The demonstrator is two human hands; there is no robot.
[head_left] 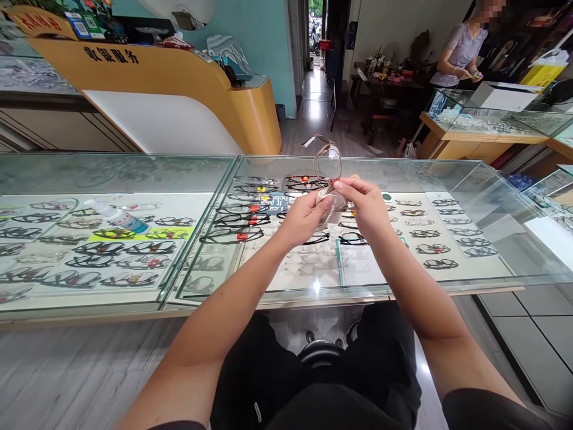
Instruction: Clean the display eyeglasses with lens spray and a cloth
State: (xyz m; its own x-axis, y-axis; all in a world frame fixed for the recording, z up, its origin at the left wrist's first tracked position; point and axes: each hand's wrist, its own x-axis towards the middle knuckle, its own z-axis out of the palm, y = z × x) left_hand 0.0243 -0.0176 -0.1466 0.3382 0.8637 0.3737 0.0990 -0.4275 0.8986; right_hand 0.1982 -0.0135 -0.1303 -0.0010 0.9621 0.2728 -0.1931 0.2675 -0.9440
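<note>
Both my hands are raised over the glass display case [295, 272], holding a pair of thin-rimmed eyeglasses [314, 164] between them. One round lens and a temple with a white tag stick up above my fingers; the rest is partly covered. My left hand [307, 216] is closed on a pale cleaning cloth [326, 206] bunched around the lower part of the glasses. My right hand [364, 206] pinches the frame near its middle with thumb and fingers. Below, inside the case, several rows of eyeglasses [242, 220] lie under the glass.
A spray bottle [117, 216] with blue liquid lies on the left case. Behind stands a wooden counter [255, 113]. At the far right a person [463, 51] stands by another glass case [496, 122]. A walkway [313, 107] leads to a doorway.
</note>
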